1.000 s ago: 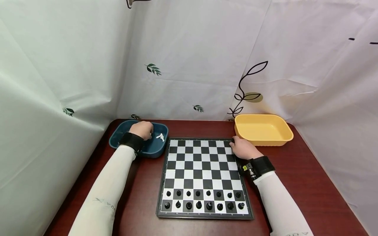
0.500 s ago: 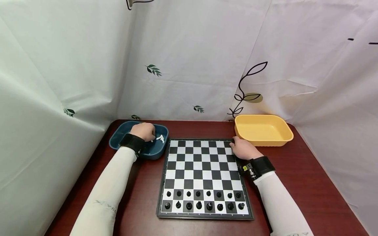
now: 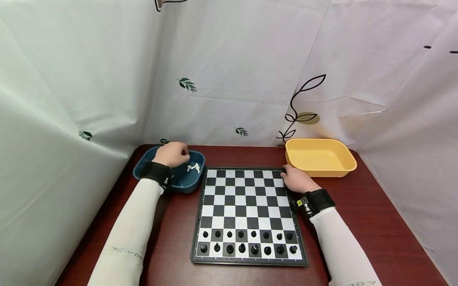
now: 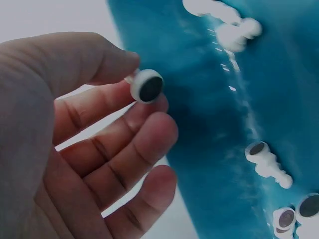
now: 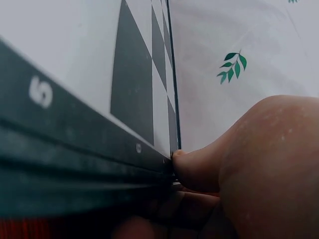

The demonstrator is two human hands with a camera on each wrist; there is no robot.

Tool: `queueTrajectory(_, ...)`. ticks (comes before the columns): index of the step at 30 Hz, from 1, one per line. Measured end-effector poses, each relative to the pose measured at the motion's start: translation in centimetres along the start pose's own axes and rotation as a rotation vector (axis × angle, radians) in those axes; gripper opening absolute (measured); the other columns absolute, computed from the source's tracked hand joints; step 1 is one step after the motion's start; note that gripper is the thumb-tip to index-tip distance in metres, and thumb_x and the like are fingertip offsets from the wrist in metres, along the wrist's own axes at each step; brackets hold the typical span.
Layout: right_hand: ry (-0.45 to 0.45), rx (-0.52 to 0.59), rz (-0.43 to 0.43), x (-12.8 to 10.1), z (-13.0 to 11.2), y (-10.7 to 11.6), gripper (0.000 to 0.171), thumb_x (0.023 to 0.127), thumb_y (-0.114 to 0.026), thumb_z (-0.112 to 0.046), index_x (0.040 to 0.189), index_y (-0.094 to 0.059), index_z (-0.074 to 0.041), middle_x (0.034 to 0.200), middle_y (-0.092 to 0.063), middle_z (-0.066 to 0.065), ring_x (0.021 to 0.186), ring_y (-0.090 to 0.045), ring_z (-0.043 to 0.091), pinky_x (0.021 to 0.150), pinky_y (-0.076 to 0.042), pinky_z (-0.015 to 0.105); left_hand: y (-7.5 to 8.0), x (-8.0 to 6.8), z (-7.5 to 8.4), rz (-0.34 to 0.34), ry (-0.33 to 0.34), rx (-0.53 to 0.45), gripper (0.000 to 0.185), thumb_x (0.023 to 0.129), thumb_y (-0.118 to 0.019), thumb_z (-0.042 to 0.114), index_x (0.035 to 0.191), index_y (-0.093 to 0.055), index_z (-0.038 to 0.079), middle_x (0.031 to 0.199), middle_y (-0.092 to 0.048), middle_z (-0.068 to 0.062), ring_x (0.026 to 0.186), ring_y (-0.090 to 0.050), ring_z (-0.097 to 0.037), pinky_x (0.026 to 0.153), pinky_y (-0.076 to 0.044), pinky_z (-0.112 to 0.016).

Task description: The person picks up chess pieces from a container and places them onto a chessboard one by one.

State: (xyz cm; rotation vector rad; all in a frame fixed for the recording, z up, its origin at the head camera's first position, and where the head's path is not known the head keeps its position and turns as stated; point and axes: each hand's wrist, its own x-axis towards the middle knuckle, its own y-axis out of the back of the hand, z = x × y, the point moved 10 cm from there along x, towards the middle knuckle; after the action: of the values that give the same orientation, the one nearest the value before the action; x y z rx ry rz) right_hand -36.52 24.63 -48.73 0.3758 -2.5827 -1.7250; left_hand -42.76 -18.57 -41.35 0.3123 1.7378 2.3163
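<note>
My left hand (image 3: 174, 154) hovers over the blue tray (image 3: 143, 171) at the table's back left. Between thumb and fingers it pinches a white chess piece (image 4: 146, 85), whose dark round base faces the left wrist camera. More white pieces (image 3: 193, 168) lie in that tray (image 4: 209, 129). A chessboard (image 3: 247, 198) lies in the middle, with two rows of black pieces (image 3: 247, 242) along its near edge. My right hand (image 3: 296, 179) grips the board's far right corner, thumb pressed against the board's rim (image 5: 99, 164).
An empty yellow tray (image 3: 320, 157) stands at the back right, just beyond my right hand. White sheets printed with leaves wall in the dark red table (image 3: 358, 222) on three sides.
My left hand has lifted slightly out of the blue tray with a white piece pinched in it. The right hand has stayed on the board's corner.
</note>
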Motion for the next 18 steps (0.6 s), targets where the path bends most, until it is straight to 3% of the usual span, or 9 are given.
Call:
queueTrajectory(4, 0.006, 0.010, 0.003, 0.2, 0.2, 0.0, 0.052, 0.116, -0.047, -0.017, 0.155, -0.046, 0.018, 0.152, -0.056, 0.040, 0.140, -0.058, 0.054, 0.118, -0.045, 0.065, 1.0, -0.3, 0.8, 0.061, -0.044, -0.052, 0.016, 0.102, -0.071, 0.024, 0.106, -0.081, 0.012, 0.100, -0.076, -0.007, 0.084, -0.065, -0.026, 0.078, -0.056, -0.048)
queueTrajectory(11, -0.005, 0.016, 0.003, -0.1, 0.1, 0.1, 0.052, 0.116, -0.048, -0.017, 0.155, -0.047, 0.018, 0.151, -0.057, 0.040, 0.140, -0.058, 0.054, 0.118, -0.045, 0.065, 2.2, -1.5, 3.6, 0.150, -0.127, -0.183, 0.013, 0.104, -0.072, 0.021, 0.107, -0.080, 0.012, 0.102, -0.075, -0.006, 0.089, -0.067, -0.025, 0.083, -0.057, -0.047)
queueTrajectory(18, -0.007, 0.013, -0.001, -0.2, 0.0, 0.2, 0.052, 0.116, -0.048, -0.017, 0.154, -0.047, 0.018, 0.150, -0.057, 0.040, 0.139, -0.059, 0.054, 0.117, -0.045, 0.065, 1.9, -2.7, 6.5, 0.144, -0.193, -0.289, 0.007, 0.101, -0.073, 0.014, 0.106, -0.079, 0.013, 0.097, -0.075, -0.003, 0.087, -0.067, -0.021, 0.082, -0.057, -0.044)
